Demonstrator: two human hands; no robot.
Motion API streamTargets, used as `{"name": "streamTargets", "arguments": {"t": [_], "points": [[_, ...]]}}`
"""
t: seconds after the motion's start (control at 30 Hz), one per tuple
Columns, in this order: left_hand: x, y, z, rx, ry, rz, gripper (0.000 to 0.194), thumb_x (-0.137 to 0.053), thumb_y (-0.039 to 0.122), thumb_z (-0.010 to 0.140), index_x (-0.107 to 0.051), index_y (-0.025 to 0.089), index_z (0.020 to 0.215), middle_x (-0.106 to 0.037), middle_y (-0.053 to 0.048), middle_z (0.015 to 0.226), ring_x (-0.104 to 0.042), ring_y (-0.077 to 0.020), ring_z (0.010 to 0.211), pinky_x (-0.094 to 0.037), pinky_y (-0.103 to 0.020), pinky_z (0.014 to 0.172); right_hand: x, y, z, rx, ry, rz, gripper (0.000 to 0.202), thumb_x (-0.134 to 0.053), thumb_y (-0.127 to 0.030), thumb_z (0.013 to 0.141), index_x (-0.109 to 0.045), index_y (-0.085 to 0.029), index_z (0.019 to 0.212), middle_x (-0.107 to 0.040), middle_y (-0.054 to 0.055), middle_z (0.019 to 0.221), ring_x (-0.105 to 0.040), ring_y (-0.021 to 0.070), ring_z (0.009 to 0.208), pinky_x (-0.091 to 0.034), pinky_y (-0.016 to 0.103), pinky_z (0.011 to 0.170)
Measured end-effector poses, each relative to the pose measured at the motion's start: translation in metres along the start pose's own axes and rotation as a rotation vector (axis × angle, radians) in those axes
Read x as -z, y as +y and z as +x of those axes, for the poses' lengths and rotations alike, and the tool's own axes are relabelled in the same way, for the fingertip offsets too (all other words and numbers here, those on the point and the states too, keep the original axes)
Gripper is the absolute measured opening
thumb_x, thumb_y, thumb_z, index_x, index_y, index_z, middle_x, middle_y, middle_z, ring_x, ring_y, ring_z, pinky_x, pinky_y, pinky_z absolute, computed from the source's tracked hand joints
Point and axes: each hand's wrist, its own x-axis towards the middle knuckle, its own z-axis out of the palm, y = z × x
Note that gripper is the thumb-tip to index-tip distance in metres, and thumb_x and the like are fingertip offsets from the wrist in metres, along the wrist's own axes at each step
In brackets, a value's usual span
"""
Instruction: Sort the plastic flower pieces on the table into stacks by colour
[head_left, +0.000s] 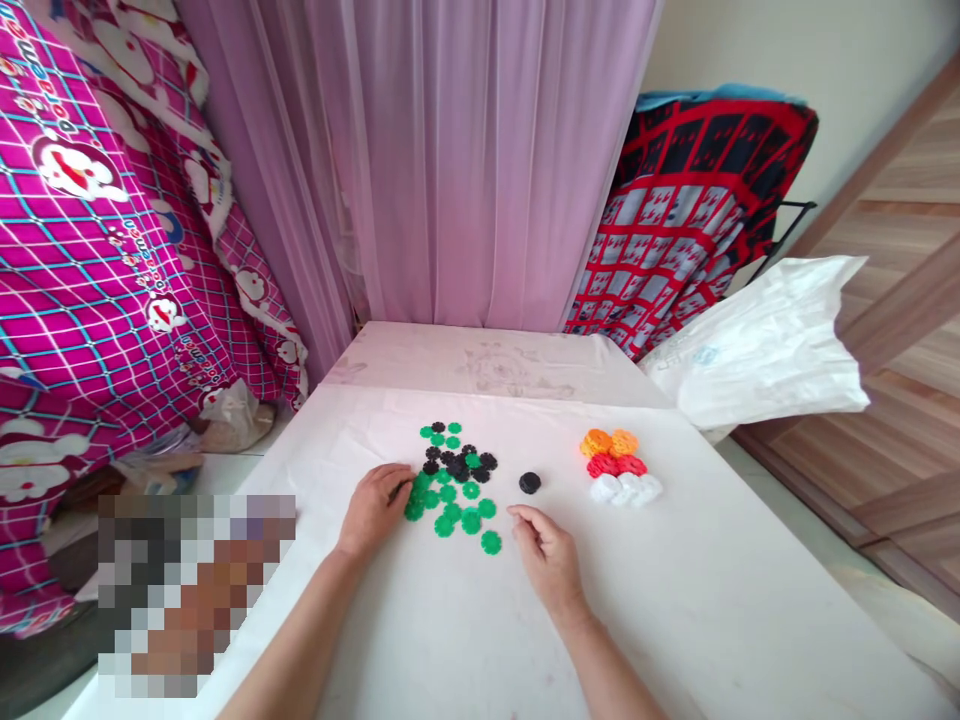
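Note:
Small notched plastic discs lie on the white table, the green discs (448, 513) loosely spread and the black discs (457, 464) mixed in behind them. At the left edge of this spread is my left hand (377, 505), its fingers bent together around what looks like a black disc (400, 489), partly hidden. My right hand (546, 553) rests to the right of the green discs, thumb and fingers closed; anything between them is too small to tell. Just beyond its fingertips sits a black stack of discs (529, 483), apart from the others.
Right of the black stack are sorted piles of orange discs (598, 442), red discs (616, 465) and white discs (626, 489). A white plastic bag (772, 345) stands at the table's right edge. A purple curtain (480, 170) hangs behind the table (450, 640). A blurred patch covers the lower left.

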Motion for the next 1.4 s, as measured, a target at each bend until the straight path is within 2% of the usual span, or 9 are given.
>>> {"name": "streamTargets", "arguments": {"t": [0.2,0.43,0.57,0.73,0.9,1.03,1.17,1.4], "points": [[0.005,0.007,-0.004,-0.023,-0.016,0.037,0.03,-0.048,0.035,0.088,-0.073,0.026,0.101,-0.073,-0.006,0.111,-0.065,-0.0228,0.106,-0.051,-0.042,0.099,0.0,-0.004,0.002,0.034,0.011,0.016,0.03,-0.047,-0.034,0.087,-0.073,-0.019,0.083,-0.073,0.004,0.072,-0.066,0.0144,0.059,-0.052,0.02,0.057],[0.008,0.012,-0.001,-0.007,-0.051,0.029,0.029,-0.048,0.034,0.087,-0.076,0.029,0.095,-0.072,-0.004,0.112,-0.065,-0.0216,0.106,-0.05,-0.041,0.099,-0.007,-0.005,-0.002,0.164,-0.165,-0.219,0.031,-0.043,-0.03,0.088,-0.073,-0.024,0.087,-0.076,0.002,0.077,-0.071,0.0166,0.065,-0.052,0.022,0.062],[0.008,0.012,0.0,-0.008,-0.043,-0.012,0.026,-0.051,0.035,0.086,-0.076,0.028,0.085,-0.074,-0.004,0.107,-0.067,-0.0205,0.103,-0.051,-0.038,0.098,-0.008,-0.005,-0.003,0.184,-0.143,-0.272,0.031,-0.043,-0.029,0.089,-0.074,-0.024,0.089,-0.077,0.002,0.079,-0.072,0.0178,0.067,-0.053,0.023,0.062],[0.007,0.009,-0.002,0.048,-0.037,-0.045,0.021,-0.055,0.032,0.084,-0.07,0.025,0.073,-0.075,-0.003,0.102,-0.066,-0.0193,0.101,-0.049,-0.036,0.096,-0.009,-0.001,0.001,0.176,-0.117,-0.229,0.032,-0.042,-0.03,0.089,-0.073,-0.023,0.09,-0.077,0.004,0.081,-0.072,0.0179,0.068,-0.054,0.023,0.063],[0.004,0.015,0.003,0.193,-0.021,0.045,0.02,-0.055,0.034,0.085,-0.071,0.023,0.088,-0.074,-0.005,0.095,-0.065,-0.0218,0.094,-0.048,-0.038,0.091,-0.01,0.0,0.001,0.17,-0.127,-0.253,0.031,-0.043,-0.03,0.09,-0.073,-0.024,0.089,-0.077,0.003,0.08,-0.073,0.0181,0.068,-0.053,0.023,0.061],[-0.003,0.03,0.015,0.283,-0.015,0.17,0.034,-0.064,0.045,0.08,-0.07,0.024,0.105,-0.07,-0.008,0.111,-0.059,-0.0282,0.108,-0.043,-0.044,0.096,-0.01,-0.002,-0.002,0.191,-0.147,-0.301,0.03,-0.043,-0.029,0.091,-0.073,-0.025,0.09,-0.076,0.002,0.077,-0.072,0.0178,0.065,-0.052,0.023,0.059],[-0.01,0.041,0.023,0.327,-0.025,0.188,0.033,-0.067,0.043,0.077,-0.069,0.023,0.103,-0.067,-0.008,0.112,-0.055,-0.0286,0.113,-0.038,-0.045,0.099,-0.009,-0.003,-0.004,0.192,-0.169,-0.299,0.031,-0.042,-0.029,0.092,-0.073,-0.025,0.092,-0.077,0.002,0.08,-0.072,0.0171,0.066,-0.052,0.023,0.06],[-0.012,0.041,0.022,0.306,-0.008,0.161,0.019,-0.066,0.037,0.078,-0.069,0.026,0.094,-0.068,-0.005,0.109,-0.055,-0.0274,0.109,-0.038,-0.044,0.097,-0.006,-0.001,-0.006,0.167,-0.202,-0.317,0.031,-0.042,-0.029,0.092,-0.073,-0.024,0.094,-0.077,0.003,0.082,-0.072,0.0168,0.069,-0.054,0.023,0.063]]}}
